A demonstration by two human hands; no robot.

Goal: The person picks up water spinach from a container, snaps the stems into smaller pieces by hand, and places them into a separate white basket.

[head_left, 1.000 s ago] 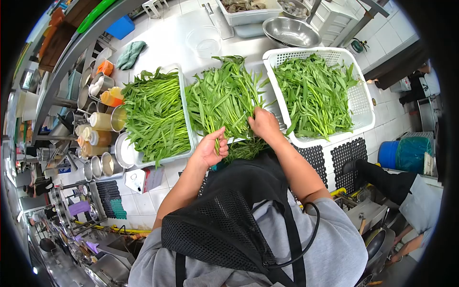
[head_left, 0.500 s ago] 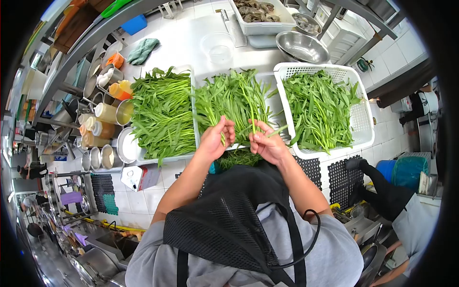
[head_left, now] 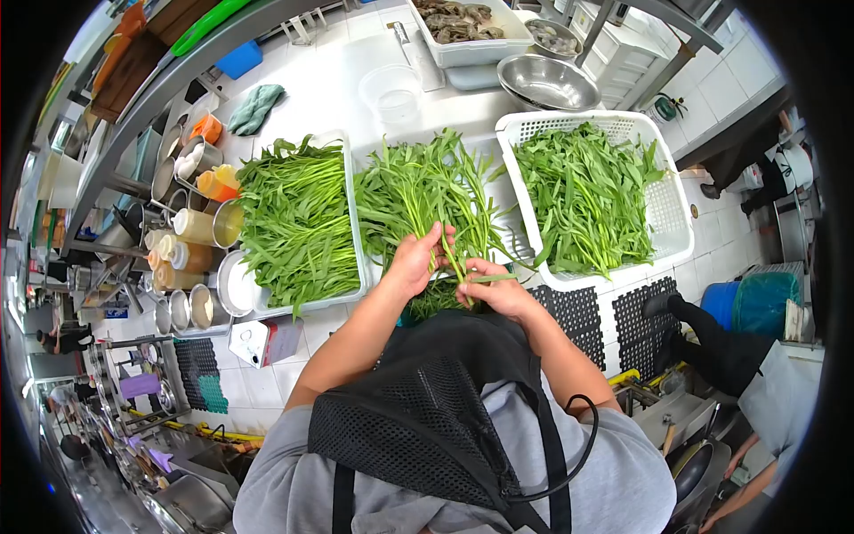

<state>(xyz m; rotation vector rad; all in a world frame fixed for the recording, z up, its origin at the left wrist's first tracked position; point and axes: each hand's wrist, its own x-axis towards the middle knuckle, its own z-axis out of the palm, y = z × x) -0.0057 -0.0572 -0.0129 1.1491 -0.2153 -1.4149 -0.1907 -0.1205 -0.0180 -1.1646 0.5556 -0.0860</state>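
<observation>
My left hand (head_left: pixel 418 261) is closed around a bunch of leafy green stems (head_left: pixel 422 191) that look like water spinach. Its leaves spread away from me over the middle tray (head_left: pixel 509 198). Closer to my body, my right hand (head_left: pixel 500 291) pinches the lower end of a stem, and a short green piece sticks out past its fingers. On the left, a tray (head_left: pixel 358 222) is heaped with the same greens (head_left: pixel 294 222). To the right, a white perforated basket (head_left: pixel 673 218) holds more greens (head_left: pixel 587 200). Below my hands, some cut greens (head_left: pixel 440 298) show partly behind my apron.
Sauce bottles (head_left: pixel 191 227) and metal bowls line the left. Farther back are a green cloth (head_left: pixel 256 109), a clear tub (head_left: pixel 391 92), a knife (head_left: pixel 414 53), a bin of shrimp (head_left: pixel 471 44) and a steel bowl (head_left: pixel 549 83). Another person (head_left: pixel 756 392) stands at right.
My right hand has come down toward my body and meets the stem ends below my left hand. My left hand has shifted slightly right, and the view has moved a little.
</observation>
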